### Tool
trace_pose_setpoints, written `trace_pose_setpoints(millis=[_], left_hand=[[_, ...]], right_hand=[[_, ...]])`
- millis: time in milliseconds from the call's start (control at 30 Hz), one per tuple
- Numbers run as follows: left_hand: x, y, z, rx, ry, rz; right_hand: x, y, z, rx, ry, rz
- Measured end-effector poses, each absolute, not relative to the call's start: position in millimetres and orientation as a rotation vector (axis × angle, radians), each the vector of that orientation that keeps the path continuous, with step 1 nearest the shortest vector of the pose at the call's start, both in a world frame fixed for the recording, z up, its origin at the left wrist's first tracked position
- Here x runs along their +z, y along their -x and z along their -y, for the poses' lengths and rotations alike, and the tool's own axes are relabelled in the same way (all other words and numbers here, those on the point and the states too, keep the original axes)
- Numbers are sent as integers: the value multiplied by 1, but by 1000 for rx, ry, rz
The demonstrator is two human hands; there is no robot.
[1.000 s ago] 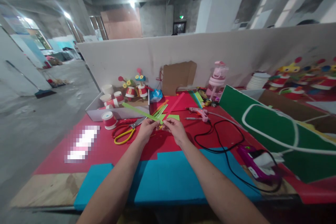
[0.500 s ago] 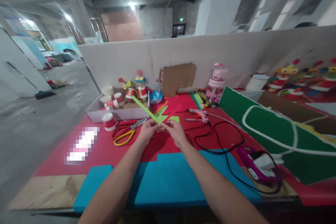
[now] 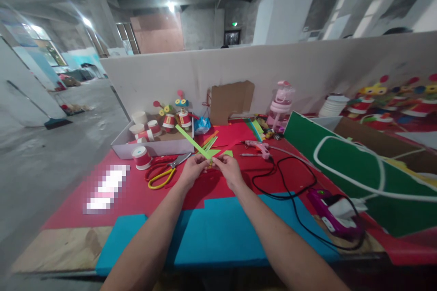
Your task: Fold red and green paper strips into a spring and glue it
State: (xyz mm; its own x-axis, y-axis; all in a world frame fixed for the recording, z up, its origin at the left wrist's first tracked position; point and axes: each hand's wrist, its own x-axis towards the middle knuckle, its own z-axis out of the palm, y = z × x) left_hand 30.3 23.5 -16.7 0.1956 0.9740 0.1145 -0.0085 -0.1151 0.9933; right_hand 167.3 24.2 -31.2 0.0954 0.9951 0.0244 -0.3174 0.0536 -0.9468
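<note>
Both my hands meet over the red table cover, pinching a small folded paper piece. My left hand and my right hand are closed on a long light-green paper strip that sticks up and to the left from my fingertips. More green and orange paper strips lie on the table just behind my hands. Red and yellow scissors rest to the left of my left hand.
A white box with red-and-white paper cups stands at the back left, one cup in front. A pink glue gun, black cable, purple glue gun, green board, pink bottle, blue sheet.
The green strip has swung from lying low and long toward the left to a steeper, shorter angle. My hands stayed almost in place, pinched together.
</note>
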Motion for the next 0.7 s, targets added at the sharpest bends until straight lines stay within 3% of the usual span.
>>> trace_pose_setpoints(millis=[333,700], left_hand=[[-24,-28,-31,1161,-1486,-1107],[-18,-17,-32,1048,-1453,-1115]], right_hand=[[-34,-172,-29,1153,1016,984],[-23,-244,-55,949,954,496]])
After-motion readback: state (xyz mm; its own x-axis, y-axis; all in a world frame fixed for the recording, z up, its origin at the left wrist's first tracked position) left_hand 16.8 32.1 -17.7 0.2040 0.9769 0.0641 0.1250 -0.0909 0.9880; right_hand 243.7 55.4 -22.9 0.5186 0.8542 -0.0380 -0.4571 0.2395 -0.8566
